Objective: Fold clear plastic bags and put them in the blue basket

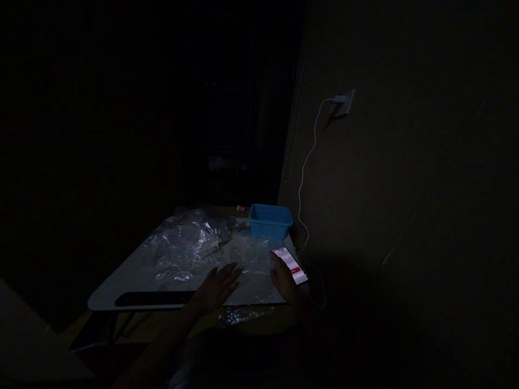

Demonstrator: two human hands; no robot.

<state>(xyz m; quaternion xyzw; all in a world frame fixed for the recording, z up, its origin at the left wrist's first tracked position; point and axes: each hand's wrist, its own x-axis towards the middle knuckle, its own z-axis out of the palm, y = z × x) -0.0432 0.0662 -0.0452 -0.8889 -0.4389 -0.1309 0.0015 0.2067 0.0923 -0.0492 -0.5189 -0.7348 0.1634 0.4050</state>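
The room is very dark. My left hand [219, 286] lies flat, fingers stretched out, on clear plastic sheeting [190, 248] that covers a white table [121, 283]. My right hand [284, 278] rests at the table's right edge, against a lit phone [292, 265] with a white and red screen. The thumb side of that hand touches the phone; the fingers are too dark to read. A white cable [306, 162] runs down the wall toward the phone.
A blue plastic tub [270, 220] stands at the table's far right corner. A charger sits in a wall socket [343, 102] on the right wall. A dark flat object [154, 298] lies along the table's near edge. A small red-capped item [241, 208] sits behind the tub.
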